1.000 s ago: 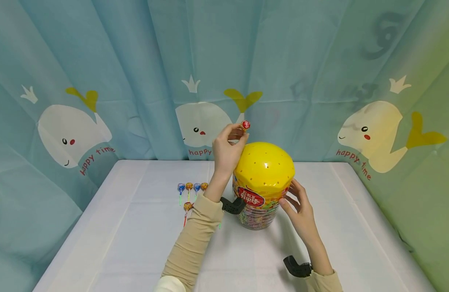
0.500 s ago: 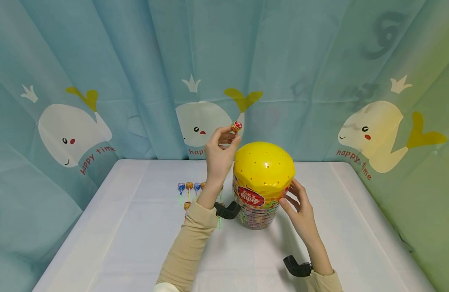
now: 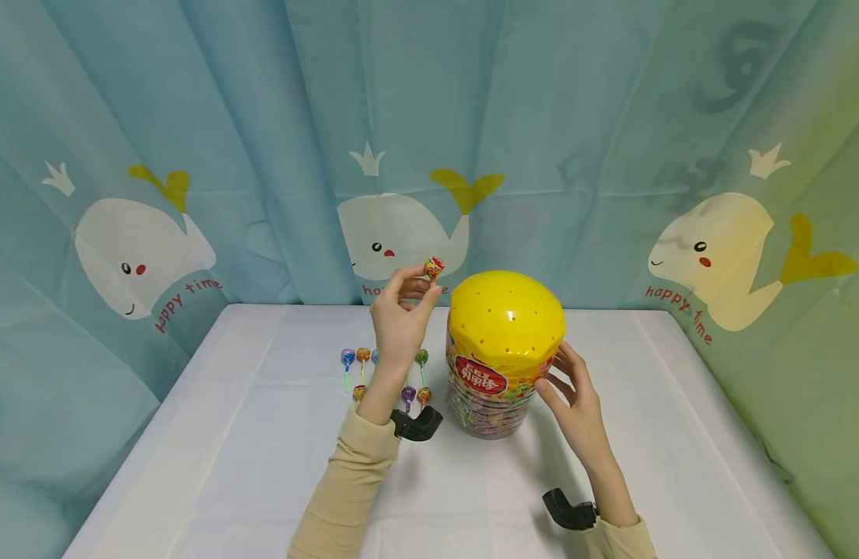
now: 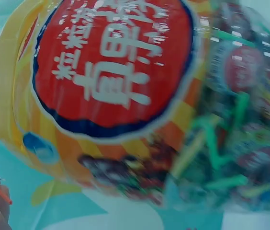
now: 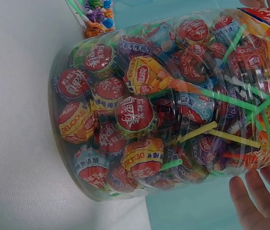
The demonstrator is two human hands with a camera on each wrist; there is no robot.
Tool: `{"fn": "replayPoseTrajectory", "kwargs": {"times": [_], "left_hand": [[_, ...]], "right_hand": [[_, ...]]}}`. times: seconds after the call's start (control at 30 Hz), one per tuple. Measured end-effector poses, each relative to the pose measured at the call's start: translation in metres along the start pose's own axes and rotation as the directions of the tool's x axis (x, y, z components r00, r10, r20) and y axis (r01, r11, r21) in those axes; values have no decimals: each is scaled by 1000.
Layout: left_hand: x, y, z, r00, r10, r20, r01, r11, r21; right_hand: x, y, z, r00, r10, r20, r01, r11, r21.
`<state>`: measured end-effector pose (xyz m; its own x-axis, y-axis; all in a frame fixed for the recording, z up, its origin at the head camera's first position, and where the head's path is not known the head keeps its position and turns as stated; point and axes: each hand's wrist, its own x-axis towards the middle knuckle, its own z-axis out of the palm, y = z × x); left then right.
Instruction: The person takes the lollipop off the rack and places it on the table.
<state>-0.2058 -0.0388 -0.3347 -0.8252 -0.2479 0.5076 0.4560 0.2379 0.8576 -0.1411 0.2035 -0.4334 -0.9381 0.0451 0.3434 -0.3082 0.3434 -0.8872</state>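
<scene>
My left hand (image 3: pixel 401 318) is raised left of the jar's top and pinches a red and yellow wrapped lollipop (image 3: pixel 434 268) upright between thumb and fingers. Its orange stick (image 4: pixel 2 193) pokes out beneath the fingers in the left wrist view. A big clear jar (image 3: pixel 488 411) full of lollipops stands on the table, topped by a yellow domed lid (image 3: pixel 506 318) with small holes. On the jar's right side rest the fingertips of my right hand (image 3: pixel 576 404), the thumb in front; in the right wrist view its fingers (image 5: pixel 245 199) look fairly straight.
Left of the jar, two rows of lollipops lie on the white table (image 3: pixel 261 450), including a blue one (image 3: pixel 348 357), a green one (image 3: pixel 421 357) and a purple one (image 3: pixel 409 394). My left forearm covers part of them. A whale-print curtain (image 3: pixel 275 155) hangs behind the table.
My left hand has moved left and slightly down with the lollipop, away from the jar's lid, uncovering more lollipops on the right of the rows. The right hand and jar stay put.
</scene>
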Motion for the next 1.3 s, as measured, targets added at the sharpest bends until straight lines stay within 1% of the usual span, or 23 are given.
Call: {"fn": "replayPoseTrajectory", "kwargs": {"times": [0.2, 0.4, 0.6, 0.63, 0.77, 0.87, 1.0, 1.1, 1.2, 1.3], "left_hand": [[-13, -14, -12, 1000, -25, -7, 25, 999, 31], [-25, -26, -20, 996, -84, -12, 85, 996, 34], [-34, -39, -26, 987, -159, -36, 161, 986, 35], [-35, -40, -28, 983, -180, -39, 181, 983, 37], [-43, -26, -36, 972, -231, -53, 234, 970, 64], [-48, -34, -42, 969, -237, -75, 243, 966, 83], [-55, -63, -46, 962, -249, -110, 258, 963, 82], [-60, -70, -50, 958, -256, -128, 268, 959, 92], [-64, -77, -54, 955, -261, -144, 278, 953, 120], [-66, -84, -58, 945, -288, -156, 310, 940, 144]], "right_hand": [[0, 0, 1, 1000, 4, -1, -4, 1000, -3], [0, 0, 0, 1000, 4, -3, -4, 1000, -9], [0, 0, 0, 1000, 13, 0, -13, 1000, -13], [0, 0, 0, 1000, 14, 0, -14, 1000, -14], [0, 0, 0, 1000, 16, -2, -16, 1000, -17], [0, 0, 0, 1000, 14, -2, -15, 1000, -16], [0, -1, 0, 1000, 8, -1, -8, 1000, -12], [-1, -1, 0, 1000, 3, -1, -3, 1000, -7], [-1, -1, 0, 1000, 2, -1, -2, 1000, -3], [-1, -2, 1, 1000, 2, -1, -2, 1000, -5]]}}
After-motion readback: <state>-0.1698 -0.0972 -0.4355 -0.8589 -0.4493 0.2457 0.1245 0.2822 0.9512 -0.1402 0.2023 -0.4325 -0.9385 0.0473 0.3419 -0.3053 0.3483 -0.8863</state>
